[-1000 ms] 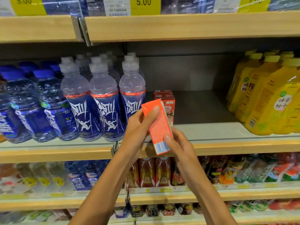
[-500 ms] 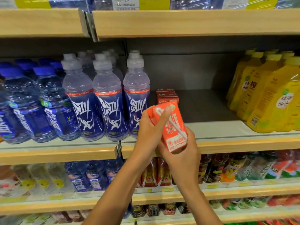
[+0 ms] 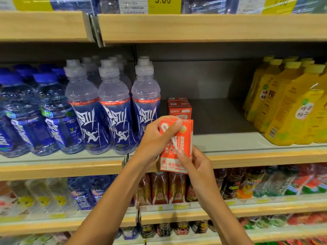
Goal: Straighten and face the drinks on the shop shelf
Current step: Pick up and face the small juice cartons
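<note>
In the head view we see both forearms rising from the bottom edge and meeting at the middle of the frame. The left hand (image 3: 155, 138) is curled round the upper left corner of an orange juice carton (image 3: 184, 137), with one fingertip lying across its top front edge. The right hand (image 3: 197, 165) grips the carton's lower right side from below, its thumb pressed on the printed face near the lower end of the white straw (image 3: 170, 138) that runs slantwise down the front. The carton is close to upright, its front turned toward us, held before the wooden lip (image 3: 265, 156) of the middle shelf (image 3: 230, 140); we cannot tell whether it touches that lip.

Just behind it a short row of red cartons (image 3: 179, 110) stands on the grey deck, partly hidden by the held carton and the left hand. To the left stand blue sports bottles (image 3: 115, 117), then blue-capped water bottles (image 3: 19, 112). Yellow bottles (image 3: 292, 106) stand well apart on the right. Price tags (image 3: 164, 4) hang above, and more drinks (image 3: 159, 188) fill the lower shelf.
</note>
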Motion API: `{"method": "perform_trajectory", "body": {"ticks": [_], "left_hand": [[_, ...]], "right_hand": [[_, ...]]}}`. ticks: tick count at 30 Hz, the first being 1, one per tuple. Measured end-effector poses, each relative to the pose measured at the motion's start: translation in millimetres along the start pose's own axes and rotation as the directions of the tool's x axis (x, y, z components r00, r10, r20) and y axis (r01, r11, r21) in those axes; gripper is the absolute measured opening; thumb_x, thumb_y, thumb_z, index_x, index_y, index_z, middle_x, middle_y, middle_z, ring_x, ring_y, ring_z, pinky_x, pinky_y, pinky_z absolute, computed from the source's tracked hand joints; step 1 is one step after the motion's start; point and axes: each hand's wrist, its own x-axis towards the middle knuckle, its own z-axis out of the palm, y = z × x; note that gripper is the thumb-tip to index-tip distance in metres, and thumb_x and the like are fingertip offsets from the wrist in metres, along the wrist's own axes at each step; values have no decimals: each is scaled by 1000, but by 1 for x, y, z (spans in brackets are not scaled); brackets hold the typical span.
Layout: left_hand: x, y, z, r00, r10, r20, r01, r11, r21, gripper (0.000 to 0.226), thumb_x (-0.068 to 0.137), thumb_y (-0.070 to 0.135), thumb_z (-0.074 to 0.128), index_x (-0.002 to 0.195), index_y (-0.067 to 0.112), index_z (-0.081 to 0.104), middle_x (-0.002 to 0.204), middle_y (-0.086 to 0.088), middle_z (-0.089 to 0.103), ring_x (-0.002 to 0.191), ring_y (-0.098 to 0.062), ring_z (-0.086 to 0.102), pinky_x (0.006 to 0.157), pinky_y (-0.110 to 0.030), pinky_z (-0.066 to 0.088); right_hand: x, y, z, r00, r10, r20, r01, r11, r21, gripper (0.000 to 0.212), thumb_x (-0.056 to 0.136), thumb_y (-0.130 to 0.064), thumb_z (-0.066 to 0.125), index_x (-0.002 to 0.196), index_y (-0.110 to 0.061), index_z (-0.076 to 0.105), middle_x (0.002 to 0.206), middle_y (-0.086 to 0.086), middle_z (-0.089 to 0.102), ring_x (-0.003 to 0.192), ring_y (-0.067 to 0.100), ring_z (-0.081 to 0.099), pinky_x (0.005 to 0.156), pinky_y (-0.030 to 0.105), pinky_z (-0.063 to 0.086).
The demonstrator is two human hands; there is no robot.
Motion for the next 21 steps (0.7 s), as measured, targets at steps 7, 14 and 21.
{"method": "perform_trajectory", "body": {"ticks": [7,14,21], "left_hand": [[-8,-9,12,994,84,-72,-73,987,146,61,67,64,53,117,31,51,107,13,64,92,2,66,73,-14,53],[-14,-4,40,986,87,-140,-60,981,184,63,69,58,64,119,25,45,100,19,58,82,5,63,58,-2,46],[-5,7,17,999,43,-27,-40,994,101,62,66,55,67,118,22,59,105,6,72,94,-6,69,78,-22,57]], "right_hand": [[0,1,1,983,-114,-146,101,991,-91,42,80,-47,61,116,-24,59,103,-9,69,97,5,67,76,16,54],[3,3,4,919,-312,-243,225,918,-328,29,90,-16,63,103,-39,51,92,-25,62,90,-6,61,66,5,47],[12,-11,-22,994,-106,27,108,987,-119,48,79,-58,61,121,-35,54,114,-19,64,109,2,60,83,16,51]]}}
